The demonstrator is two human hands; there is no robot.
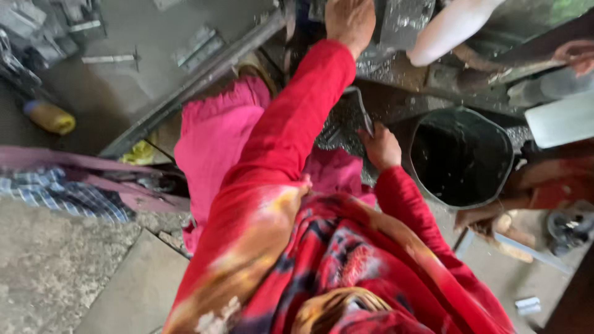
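From my remote view, the work looked partway through: a heap of small shiny metal parts (343, 127) lay just above centre of the frame, and the black bucket (461, 154) at centre right showed only a dark inside, so I could not tell what it held. The left hand (349, 20) reached to the top centre, palm down on a metal block (405, 21); I could not tell how far its fingers were closed. The right hand (380, 147), just left of the bucket, was curled around a thin curved metal piece (365, 111) at the heap's edge. Another person's pale sleeve (448, 28) crossed the upper right.
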